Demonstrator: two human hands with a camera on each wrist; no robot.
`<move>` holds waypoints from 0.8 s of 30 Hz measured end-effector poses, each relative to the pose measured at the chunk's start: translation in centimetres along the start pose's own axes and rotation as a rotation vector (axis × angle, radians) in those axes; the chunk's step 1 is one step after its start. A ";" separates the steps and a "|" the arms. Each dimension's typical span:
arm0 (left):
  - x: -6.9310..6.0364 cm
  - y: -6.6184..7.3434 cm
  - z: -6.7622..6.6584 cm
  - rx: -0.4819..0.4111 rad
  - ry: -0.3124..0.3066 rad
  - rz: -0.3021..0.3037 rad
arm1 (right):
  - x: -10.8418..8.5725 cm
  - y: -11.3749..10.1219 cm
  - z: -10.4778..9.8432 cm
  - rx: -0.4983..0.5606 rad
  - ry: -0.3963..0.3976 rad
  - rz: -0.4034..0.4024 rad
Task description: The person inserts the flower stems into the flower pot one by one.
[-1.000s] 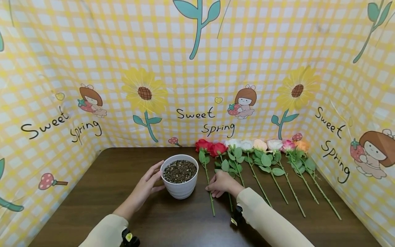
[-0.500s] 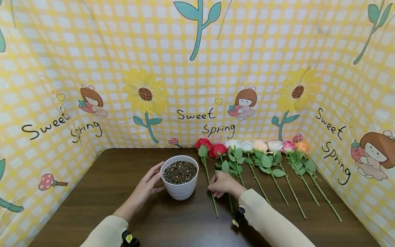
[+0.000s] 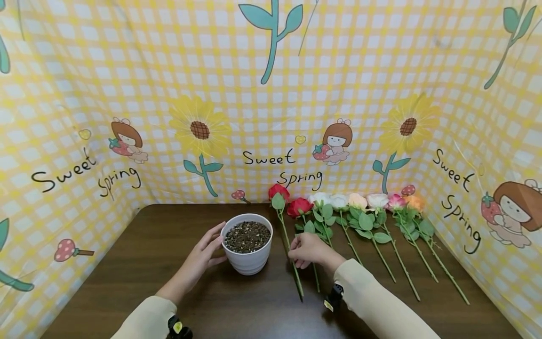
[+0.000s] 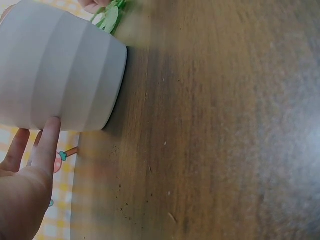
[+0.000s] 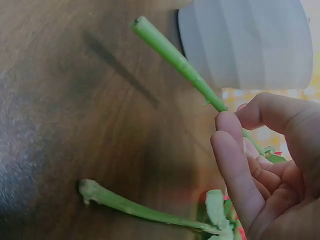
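Note:
A white ribbed flower pot (image 3: 247, 260) stands on the table, filled with dark speckled soil (image 3: 247, 236). My left hand (image 3: 204, 252) rests on its left side, fingers fairly straight; in the left wrist view the fingertips (image 4: 52, 122) touch the pot wall. Between thumb and fingers, my right hand (image 3: 309, 251) pinches the stem of a red rose (image 3: 278, 193) just right of the pot. In the right wrist view the cut end of this stem (image 5: 170, 56) is raised off the table and casts a shadow. A second red rose (image 3: 299, 207) lies beside it, its stem partly behind my right hand.
Several more roses lie in a row to the right: white (image 3: 319, 197), peach (image 3: 357, 200), pink (image 3: 396, 201) and orange (image 3: 415, 203), stems pointing toward me. A yellow checked cloth (image 3: 271, 108) walls the brown table (image 3: 127, 263) at the back and sides.
The right hand has taken the red rose's stem off the table, its lower end shifting slightly right and its bloom rising a little apart from the second red rose. The left hand stays still.

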State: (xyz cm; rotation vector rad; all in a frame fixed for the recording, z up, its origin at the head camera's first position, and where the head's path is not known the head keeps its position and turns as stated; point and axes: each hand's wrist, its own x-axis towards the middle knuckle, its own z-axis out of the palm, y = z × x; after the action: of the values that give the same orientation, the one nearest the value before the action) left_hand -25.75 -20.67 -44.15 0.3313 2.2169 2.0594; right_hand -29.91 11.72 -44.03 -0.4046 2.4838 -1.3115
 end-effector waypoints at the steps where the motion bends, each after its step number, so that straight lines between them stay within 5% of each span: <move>1: 0.0 0.0 0.0 -0.001 0.000 0.000 | -0.1 -0.2 -0.1 -0.005 -0.001 -0.008; 13: 0.0 -0.1 0.0 0.003 0.013 -0.010 | -1.0 -2.0 -1.6 -0.064 0.073 -0.148; 24: 0.1 -0.2 0.0 -0.002 0.007 -0.003 | -1.3 -3.7 -3.2 0.067 0.139 -0.242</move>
State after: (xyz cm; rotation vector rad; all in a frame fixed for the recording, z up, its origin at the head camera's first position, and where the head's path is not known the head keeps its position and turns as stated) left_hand -25.89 -20.67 -44.33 0.3212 2.2173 2.0643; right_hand -29.59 12.61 -39.07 -0.6352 2.5579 -1.5609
